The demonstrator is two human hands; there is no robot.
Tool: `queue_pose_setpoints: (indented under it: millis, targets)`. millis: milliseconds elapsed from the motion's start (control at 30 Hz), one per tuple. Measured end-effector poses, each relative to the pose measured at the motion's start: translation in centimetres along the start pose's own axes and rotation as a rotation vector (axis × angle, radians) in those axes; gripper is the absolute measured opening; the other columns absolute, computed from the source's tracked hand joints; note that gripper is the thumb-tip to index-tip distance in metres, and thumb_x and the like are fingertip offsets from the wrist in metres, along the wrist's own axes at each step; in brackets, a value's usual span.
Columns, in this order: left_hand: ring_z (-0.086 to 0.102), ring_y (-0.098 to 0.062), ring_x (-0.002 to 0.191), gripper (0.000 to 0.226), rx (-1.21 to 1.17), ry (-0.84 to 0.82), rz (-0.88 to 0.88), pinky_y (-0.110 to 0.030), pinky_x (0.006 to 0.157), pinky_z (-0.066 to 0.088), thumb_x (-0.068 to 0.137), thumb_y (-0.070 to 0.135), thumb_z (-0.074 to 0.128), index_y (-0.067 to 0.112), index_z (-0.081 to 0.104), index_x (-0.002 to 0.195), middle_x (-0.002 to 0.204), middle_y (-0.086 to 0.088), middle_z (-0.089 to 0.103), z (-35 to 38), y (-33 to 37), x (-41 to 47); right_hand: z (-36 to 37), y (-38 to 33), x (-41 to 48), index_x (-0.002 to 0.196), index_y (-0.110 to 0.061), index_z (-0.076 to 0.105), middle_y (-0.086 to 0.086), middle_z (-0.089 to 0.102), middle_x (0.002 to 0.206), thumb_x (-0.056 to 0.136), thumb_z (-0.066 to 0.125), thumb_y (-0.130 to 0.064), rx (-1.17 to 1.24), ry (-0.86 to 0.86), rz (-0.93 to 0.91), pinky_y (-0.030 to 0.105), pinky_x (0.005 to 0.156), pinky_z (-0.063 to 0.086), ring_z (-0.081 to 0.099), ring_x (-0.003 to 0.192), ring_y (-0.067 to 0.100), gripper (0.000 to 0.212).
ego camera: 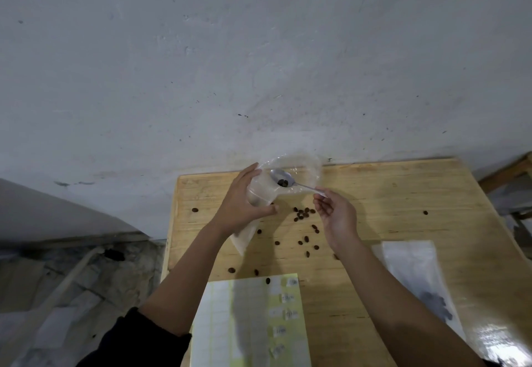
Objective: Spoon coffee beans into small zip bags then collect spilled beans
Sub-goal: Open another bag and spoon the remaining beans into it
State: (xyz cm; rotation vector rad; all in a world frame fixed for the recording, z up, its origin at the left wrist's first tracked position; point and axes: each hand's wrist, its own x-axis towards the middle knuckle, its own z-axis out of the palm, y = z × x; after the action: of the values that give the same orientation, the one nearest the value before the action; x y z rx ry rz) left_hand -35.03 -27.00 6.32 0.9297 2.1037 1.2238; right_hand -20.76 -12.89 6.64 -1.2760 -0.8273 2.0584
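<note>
Head cam, starting on the left: the left hand [244,202] grips the clear zip bag [259,192], fingers curled over the far side and thumb on the near side, squeezing the mouth open. The bag's tail end trails down below the thumb toward the table [403,194].

Just past those fingertips, the spoon [277,176] has its bowl right at the bag's mouth, with a few coffee beans [282,183] still in it. The right hand [336,217] pinches the very end of the handle between thumb and fingertips.

Below and between both sets of fingers, spilled beans [302,213] are scattered all over the wood. Off past the right wrist lies a second bag [417,274], flat, with dark beans inside.

So I'd say we're mid-spooning, with cleanup not started. The next move probably calls for tipping the spoon further in while the left hand keeps that floppy mouth wide, or more beans end up on the table.
</note>
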Motion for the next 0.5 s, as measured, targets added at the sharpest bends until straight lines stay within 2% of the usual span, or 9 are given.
queue_pose_setpoints:
  millis: [133, 333, 500]
  targets:
    - [0.029, -0.007, 0.133, 0.083, -0.033, 0.09, -0.049, -0.035, 0.109, 0.029, 0.065, 0.037, 0.084, 0.027, 0.04, 0.135, 0.147, 0.015, 0.03, 0.1, -0.2, 0.8, 0.0, -1.7, 0.0, 0.094, 0.004, 0.066, 0.008, 0.06, 0.072, 0.091, 0.051, -0.005, -0.009, -0.003, -0.09, 0.018, 0.06, 0.051, 0.058, 0.063, 0.013, 0.017]
    - [0.03, -0.009, 0.132, 0.084, -0.025, 0.096, -0.084, -0.04, 0.11, 0.031, 0.067, 0.029, 0.084, 0.023, 0.039, 0.137, 0.148, 0.013, 0.029, 0.8, -0.3, 1.6, 0.8, -3.7, -0.7, 0.081, -0.005, 0.07, 0.005, 0.063, 0.063, 0.09, 0.052, -0.003, -0.206, -0.157, -0.301, 0.02, 0.058, 0.048, 0.058, 0.06, 0.013, 0.02]
    - [0.03, -0.003, 0.128, 0.086, -0.037, 0.062, -0.06, -0.03, 0.105, 0.03, 0.066, 0.032, 0.085, 0.033, 0.032, 0.135, 0.147, 0.011, 0.03, 1.3, 0.3, 1.7, 1.4, -3.7, -1.0, 0.09, -0.006, 0.071, 0.004, 0.064, 0.067, 0.092, 0.054, -0.006, -0.49, -0.31, -0.421, 0.017, 0.061, 0.047, 0.059, 0.061, 0.008, 0.017]
